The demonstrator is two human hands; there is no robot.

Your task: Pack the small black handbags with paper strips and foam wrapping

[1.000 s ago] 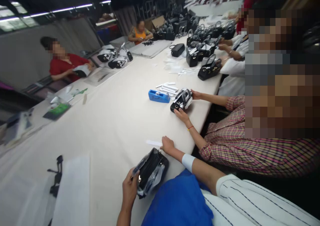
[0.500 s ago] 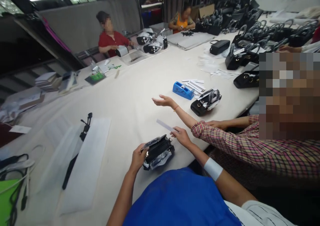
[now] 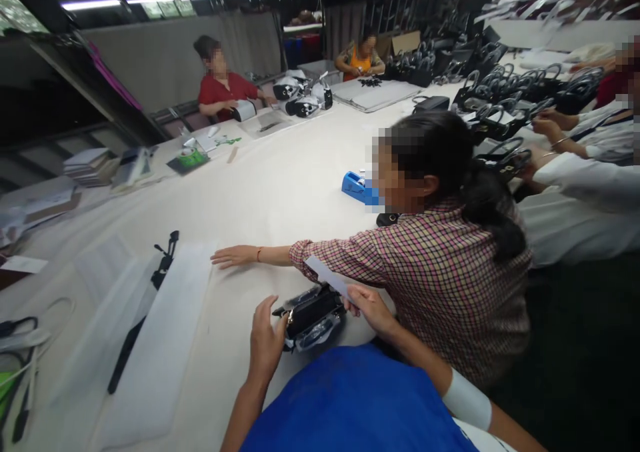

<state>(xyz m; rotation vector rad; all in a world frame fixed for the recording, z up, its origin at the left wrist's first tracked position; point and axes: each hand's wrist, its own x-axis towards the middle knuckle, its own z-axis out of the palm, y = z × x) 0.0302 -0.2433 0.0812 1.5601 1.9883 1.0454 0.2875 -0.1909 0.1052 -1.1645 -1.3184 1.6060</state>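
A small black handbag (image 3: 311,316) partly wrapped in clear plastic lies on the white table (image 3: 260,199) just in front of me. My left hand (image 3: 266,340) is closed on its left end. My right hand (image 3: 369,307) pinches a white paper strip (image 3: 327,275) above the bag's right side. A co-worker in a plaid shirt (image 3: 425,272) leans across from the right, an open hand (image 3: 231,256) flat on the table beside a white sheet (image 3: 165,332).
A black strap (image 3: 143,312) lies on the white sheets at left. A blue tape dispenser (image 3: 356,187) sits mid-table. Several black handbags (image 3: 500,85) crowd the far right. Other people sit at the far side and right edge. Papers and a green item (image 3: 186,159) lie at left.
The plaid-shirted co-worker has leaned in front of me and stretched an arm leftward onto the table. My right hand lifted the paper strip nearer the bag; my view shifted slightly.
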